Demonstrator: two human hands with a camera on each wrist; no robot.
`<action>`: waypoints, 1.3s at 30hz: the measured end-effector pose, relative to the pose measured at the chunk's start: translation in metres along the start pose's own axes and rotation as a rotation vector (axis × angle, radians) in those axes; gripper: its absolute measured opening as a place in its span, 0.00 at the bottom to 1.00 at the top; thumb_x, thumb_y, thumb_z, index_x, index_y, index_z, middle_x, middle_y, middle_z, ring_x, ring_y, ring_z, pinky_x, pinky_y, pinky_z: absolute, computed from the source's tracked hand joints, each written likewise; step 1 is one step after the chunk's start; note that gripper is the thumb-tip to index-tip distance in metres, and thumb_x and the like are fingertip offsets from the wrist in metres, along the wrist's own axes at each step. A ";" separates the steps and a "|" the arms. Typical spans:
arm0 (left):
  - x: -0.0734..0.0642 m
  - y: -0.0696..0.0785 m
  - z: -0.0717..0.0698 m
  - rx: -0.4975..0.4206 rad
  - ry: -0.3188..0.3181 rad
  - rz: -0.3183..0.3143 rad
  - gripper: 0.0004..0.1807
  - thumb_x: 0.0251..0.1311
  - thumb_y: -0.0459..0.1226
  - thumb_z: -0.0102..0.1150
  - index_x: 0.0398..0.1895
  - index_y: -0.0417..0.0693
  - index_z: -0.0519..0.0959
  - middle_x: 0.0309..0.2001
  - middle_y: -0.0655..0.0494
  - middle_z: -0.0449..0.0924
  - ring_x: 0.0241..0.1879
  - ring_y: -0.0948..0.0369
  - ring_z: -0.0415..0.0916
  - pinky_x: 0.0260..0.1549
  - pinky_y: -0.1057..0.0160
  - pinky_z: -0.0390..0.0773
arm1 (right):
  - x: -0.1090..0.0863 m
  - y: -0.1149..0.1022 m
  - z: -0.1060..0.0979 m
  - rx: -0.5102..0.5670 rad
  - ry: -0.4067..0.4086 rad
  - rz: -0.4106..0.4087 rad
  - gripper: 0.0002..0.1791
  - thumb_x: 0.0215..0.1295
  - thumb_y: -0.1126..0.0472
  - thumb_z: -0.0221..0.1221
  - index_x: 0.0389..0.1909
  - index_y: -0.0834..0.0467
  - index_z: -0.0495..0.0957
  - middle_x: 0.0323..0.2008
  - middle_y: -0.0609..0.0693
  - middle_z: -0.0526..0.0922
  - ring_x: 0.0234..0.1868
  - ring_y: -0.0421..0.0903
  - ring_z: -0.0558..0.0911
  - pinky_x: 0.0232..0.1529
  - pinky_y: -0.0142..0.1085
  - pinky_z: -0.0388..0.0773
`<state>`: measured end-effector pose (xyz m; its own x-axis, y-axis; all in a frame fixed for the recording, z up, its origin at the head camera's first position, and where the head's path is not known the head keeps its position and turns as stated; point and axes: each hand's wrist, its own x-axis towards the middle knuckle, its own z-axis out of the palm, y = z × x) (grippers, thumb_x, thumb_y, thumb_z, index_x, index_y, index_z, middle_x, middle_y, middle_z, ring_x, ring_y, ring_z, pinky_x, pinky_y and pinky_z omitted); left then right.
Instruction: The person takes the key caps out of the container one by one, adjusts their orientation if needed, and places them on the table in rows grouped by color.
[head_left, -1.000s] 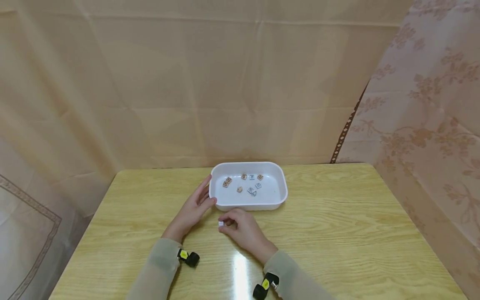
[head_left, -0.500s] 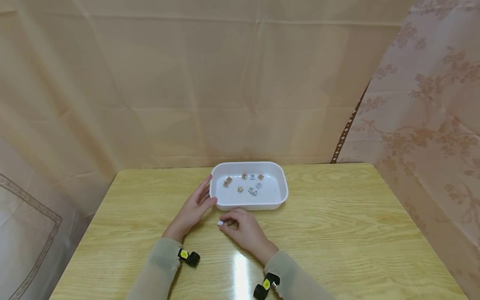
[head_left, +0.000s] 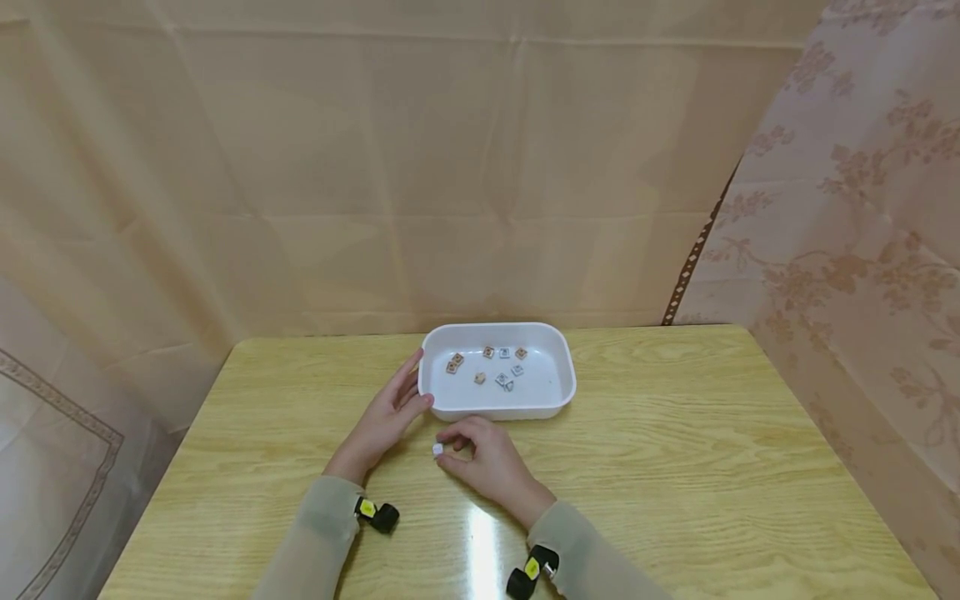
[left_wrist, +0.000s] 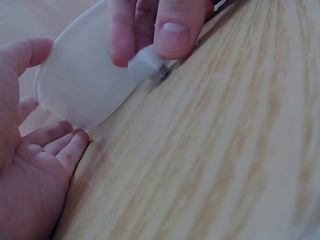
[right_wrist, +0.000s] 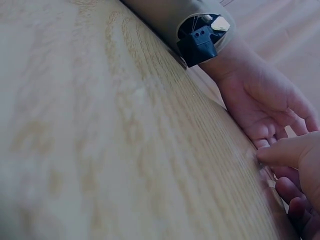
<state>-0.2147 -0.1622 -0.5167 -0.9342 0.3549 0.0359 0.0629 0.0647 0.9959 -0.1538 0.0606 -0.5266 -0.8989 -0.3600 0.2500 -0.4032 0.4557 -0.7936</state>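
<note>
A small white keycap (head_left: 438, 450) is pinched between the thumb and fingertips of my right hand (head_left: 491, 462), low over the table just before the tray. The left wrist view shows the keycap (left_wrist: 145, 64) tilted, with a dark patch at its lower side. My left hand (head_left: 384, 419) rests against the left end of the white tray (head_left: 555, 408), thumb at the near corner and index finger stretched along the side. Inside the tray lie several brown keycaps (head_left: 452, 367) and several white keycaps (head_left: 517, 370). In the right wrist view the right thumb hides the held keycap.
The wood-grain table (head_left: 712, 467) carries the tray near its back edge, close to a beige curtain (head_left: 450, 167). A patterned cloth (head_left: 862, 250) hangs at the right. Both sleeves have black wrist cameras strapped on.
The white keycap has turned between my right fingertips and shows a different face. My left hand, the tray and the pieces in it have stayed in place.
</note>
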 end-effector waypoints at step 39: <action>-0.001 -0.001 0.001 -0.007 -0.007 0.004 0.44 0.81 0.37 0.62 0.91 0.58 0.51 0.84 0.38 0.59 0.83 0.44 0.60 0.72 0.67 0.72 | -0.002 0.000 -0.001 -0.013 0.041 0.024 0.12 0.67 0.60 0.77 0.48 0.58 0.91 0.45 0.48 0.89 0.41 0.42 0.87 0.39 0.28 0.83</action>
<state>-0.2131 -0.1613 -0.5175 -0.9316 0.3614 0.0391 0.0638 0.0566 0.9964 -0.1521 0.0621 -0.5261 -0.9143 -0.3153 0.2541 -0.3838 0.4744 -0.7923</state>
